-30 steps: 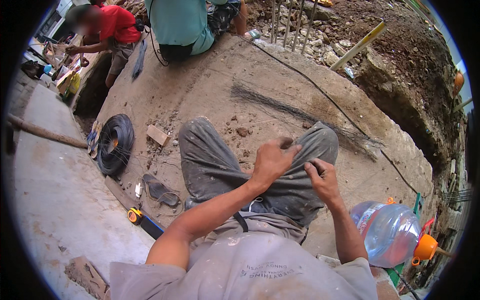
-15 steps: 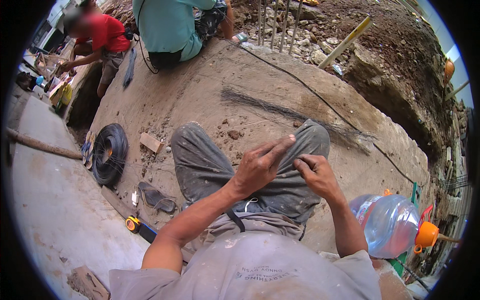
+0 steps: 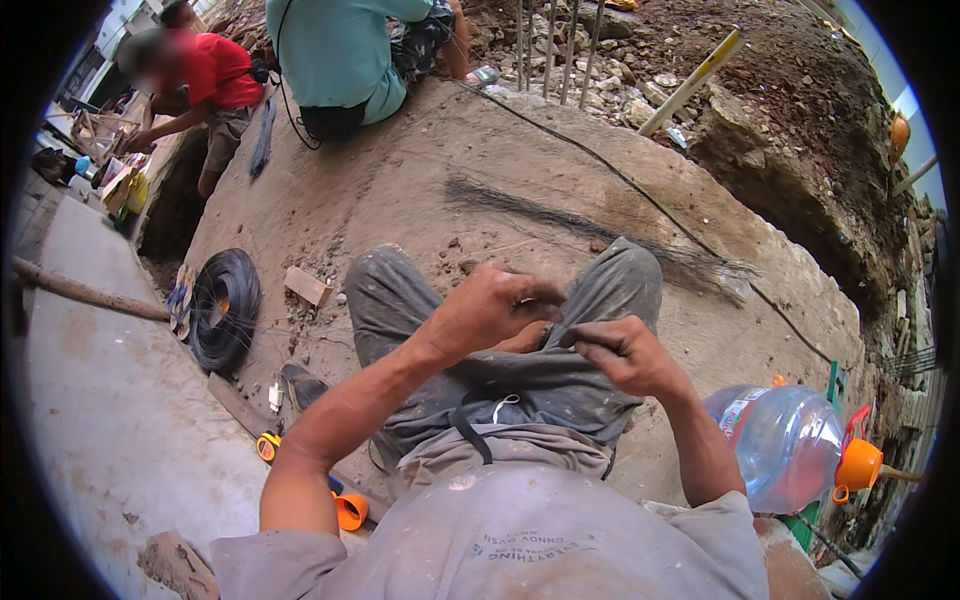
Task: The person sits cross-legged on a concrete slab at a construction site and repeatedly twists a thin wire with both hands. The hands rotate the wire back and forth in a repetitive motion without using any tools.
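Above my lap, my left hand is raised with its fingers bent and apart; nothing shows in it. Facing it, my right hand has thumb and fingers pressed together. Anything thin between those fingertips is too small to make out. The hands are close but not touching. Beyond my knees, a loose bundle of thin dark wires lies across the concrete slab. A coil of dark wire lies left of my folded legs, with strands trailing toward me.
At my right lies a large clear water bottle with an orange cup at its neck. A brick piece, sandal and tape measure lie left. Two people sit ahead. A cable crosses the slab.
My left hand has drawn back toward me and left, its stretched fingers now bent. My right hand has shifted slightly left. An orange object beside my left arm has come into view.
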Tool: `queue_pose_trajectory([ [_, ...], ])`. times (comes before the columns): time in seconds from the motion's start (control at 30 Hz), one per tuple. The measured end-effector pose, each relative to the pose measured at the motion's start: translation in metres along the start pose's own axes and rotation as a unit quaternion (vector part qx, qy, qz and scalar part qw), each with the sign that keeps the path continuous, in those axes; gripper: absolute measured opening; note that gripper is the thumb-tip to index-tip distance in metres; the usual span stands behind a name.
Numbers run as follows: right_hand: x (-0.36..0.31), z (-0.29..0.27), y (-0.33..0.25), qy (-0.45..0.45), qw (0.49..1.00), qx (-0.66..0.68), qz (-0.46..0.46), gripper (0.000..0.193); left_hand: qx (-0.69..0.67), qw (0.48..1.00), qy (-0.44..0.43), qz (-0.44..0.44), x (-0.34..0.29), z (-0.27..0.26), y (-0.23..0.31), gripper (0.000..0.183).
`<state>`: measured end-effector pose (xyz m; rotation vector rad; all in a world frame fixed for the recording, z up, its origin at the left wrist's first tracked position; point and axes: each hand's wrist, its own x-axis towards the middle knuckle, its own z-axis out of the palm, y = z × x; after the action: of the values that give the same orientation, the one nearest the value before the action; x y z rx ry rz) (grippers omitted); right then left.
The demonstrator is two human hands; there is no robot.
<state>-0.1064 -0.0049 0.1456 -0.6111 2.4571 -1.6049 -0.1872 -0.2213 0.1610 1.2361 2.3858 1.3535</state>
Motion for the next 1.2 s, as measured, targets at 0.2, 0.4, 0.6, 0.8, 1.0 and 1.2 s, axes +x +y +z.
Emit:
queue_pose_trajectory([
  [0.2,0.018,0.020,0.003,0.012,0.958,-0.264,0.111,0.016,0.150,0.988,0.016,-0.030,-0.008,0.008,-0.008,0.014],
  [0.4,0.011,0.055,0.023,0.121,0.806,0.461,0.350,0.016,0.231,0.969,-0.006,-0.086,-0.018,0.009,-0.019,0.015],
  [0.6,-0.001,0.073,0.030,0.187,0.629,0.686,0.313,0.019,0.112,0.986,0.043,-0.112,-0.022,0.009,-0.024,0.016],
  [0.8,-0.008,0.045,0.027,0.103,0.846,0.480,0.207,0.021,-0.031,0.982,0.025,-0.183,-0.018,-0.007,-0.001,0.014],
  [1.0,0.015,0.007,-0.004,-0.059,0.997,-0.010,0.051,0.021,-0.022,0.982,-0.060,-0.175,-0.017,-0.021,-0.004,0.015],
  [1.2,0.026,0.032,-0.013,-0.077,0.924,-0.343,0.153,0.022,0.071,0.982,-0.028,-0.170,-0.013,-0.004,-0.014,0.019],
])
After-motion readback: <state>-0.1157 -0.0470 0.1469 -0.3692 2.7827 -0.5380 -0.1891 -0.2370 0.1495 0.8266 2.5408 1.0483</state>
